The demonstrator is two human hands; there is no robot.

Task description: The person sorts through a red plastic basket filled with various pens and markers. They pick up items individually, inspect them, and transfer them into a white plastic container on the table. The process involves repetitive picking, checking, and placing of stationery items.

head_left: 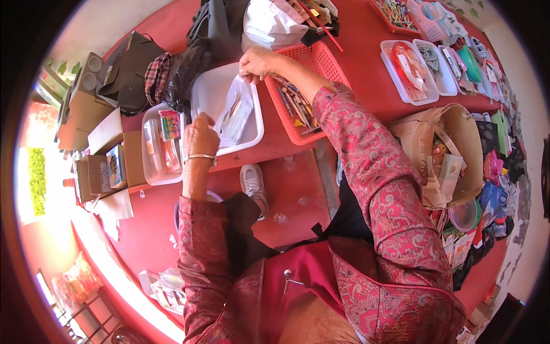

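Observation:
A clear plastic bag with slim, pale items inside hangs over a white plastic tray. My right hand pinches the bag's upper end. At the bag's lower left edge, my left hand is closed, its curled fingertips against the plastic; a bangle circles that wrist. The exact contents of the bag are too blurred to name. Beside the tray on the right, under my right forearm, is a red plastic basket holding several pens and pencils.
Left of the tray stands a clear bin with packets, beside open cardboard boxes. Bags, including a white one, line the back. To the right are a container with a red packet and a large brown paper bag.

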